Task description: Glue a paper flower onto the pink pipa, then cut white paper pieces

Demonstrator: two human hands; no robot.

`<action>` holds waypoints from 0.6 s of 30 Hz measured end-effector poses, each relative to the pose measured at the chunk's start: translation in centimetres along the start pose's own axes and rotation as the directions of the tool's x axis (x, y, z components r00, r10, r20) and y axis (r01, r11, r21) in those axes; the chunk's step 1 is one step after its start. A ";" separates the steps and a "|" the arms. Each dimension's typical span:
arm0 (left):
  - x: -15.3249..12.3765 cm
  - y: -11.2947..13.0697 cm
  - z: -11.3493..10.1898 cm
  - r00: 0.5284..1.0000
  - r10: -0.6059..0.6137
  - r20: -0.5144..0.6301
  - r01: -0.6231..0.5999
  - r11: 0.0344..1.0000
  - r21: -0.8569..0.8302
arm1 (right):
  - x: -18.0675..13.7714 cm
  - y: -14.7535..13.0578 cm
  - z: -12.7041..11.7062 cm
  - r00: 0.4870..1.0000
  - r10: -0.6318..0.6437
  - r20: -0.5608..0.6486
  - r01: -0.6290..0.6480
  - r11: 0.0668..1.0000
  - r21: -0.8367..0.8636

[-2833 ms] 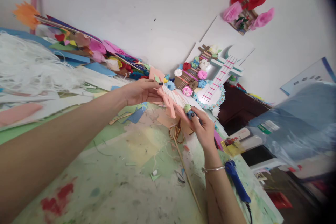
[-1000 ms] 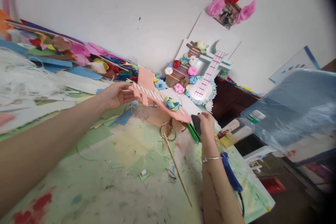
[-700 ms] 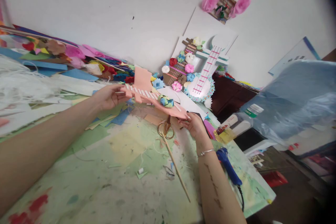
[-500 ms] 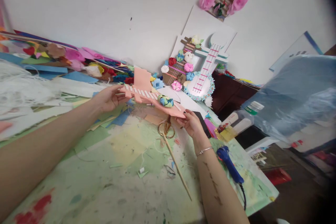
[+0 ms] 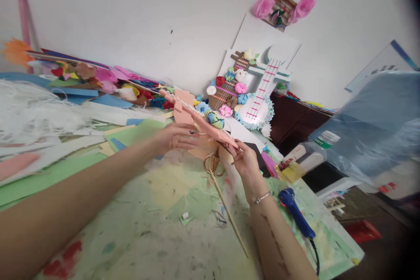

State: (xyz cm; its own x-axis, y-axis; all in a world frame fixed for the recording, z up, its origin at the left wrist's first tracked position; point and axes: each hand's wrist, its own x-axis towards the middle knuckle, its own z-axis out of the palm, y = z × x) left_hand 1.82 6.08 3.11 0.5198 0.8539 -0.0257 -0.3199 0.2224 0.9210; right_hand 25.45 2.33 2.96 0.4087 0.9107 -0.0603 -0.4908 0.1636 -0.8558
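A pink paper guitar (image 5: 207, 126) is held tilted above the table, its neck pointing up to the left. A blue, green and yellow paper flower (image 5: 214, 119) sits on its body. My right hand (image 5: 244, 157) grips the guitar's lower right end between thumb and fingers. Below the guitar's neck, my left hand (image 5: 179, 136) is off it, fingers stretched out and slightly blurred. Gold-handled scissors (image 5: 214, 165) lie under the guitar, beside a thin wooden stick (image 5: 229, 216).
A blue glue gun (image 5: 297, 212) lies right of my right forearm, near a bottle of yellowish liquid (image 5: 303, 157). Finished paper guitars (image 5: 257, 103) lean against the wall. Coloured paper sheets (image 5: 138, 133) and white shredded strands (image 5: 33, 111) cover the left side.
My left hand has let go of the guitar's neck end and moved right and down beneath it. The guitar has tilted more steeply, its neck end rising. My right hand keeps its hold.
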 end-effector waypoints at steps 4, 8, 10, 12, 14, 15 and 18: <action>-0.6 -0.3 2.9 0.989 0.022 0.143 -0.018 0.999 -0.028 | -1.6 1.2 1.4 0.999 -0.029 -0.016 0.029 0.999 0.038; -1.0 -0.2 4.4 0.996 0.047 0.076 -0.046 0.999 -0.011 | -3.3 2.1 2.5 0.997 -0.073 -0.002 0.073 0.997 0.001; -1.1 -0.3 4.9 0.999 0.033 -0.038 -0.032 0.999 0.029 | -3.8 2.2 2.8 0.997 -0.075 0.015 0.075 0.996 -0.056; -1.1 -0.4 5.4 0.990 0.024 -0.137 -0.018 0.999 0.046 | -4.1 2.1 2.9 0.998 -0.053 0.038 0.058 0.990 -0.132; -1.0 -0.6 5.7 0.983 0.040 -0.181 -0.036 0.999 0.029 | -4.2 2.0 2.8 0.998 -0.010 0.062 0.025 0.970 -0.243; -0.9 -0.6 5.8 0.979 0.059 -0.194 -0.058 0.998 0.013 | -4.2 2.0 2.8 0.997 0.016 0.079 0.010 0.950 -0.311; -0.6 -0.8 5.8 0.966 0.119 -0.230 -0.132 0.990 -0.043 | -4.4 1.6 2.7 0.985 0.059 0.162 0.036 0.850 -0.525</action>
State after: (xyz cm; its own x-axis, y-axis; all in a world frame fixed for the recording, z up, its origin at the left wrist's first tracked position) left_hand 6.35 2.62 4.60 0.2814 0.9596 -0.0047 -0.4194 0.1274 0.8988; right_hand 20.83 -0.37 3.24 0.2488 0.9682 -0.0264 0.0010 -0.0275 -0.9996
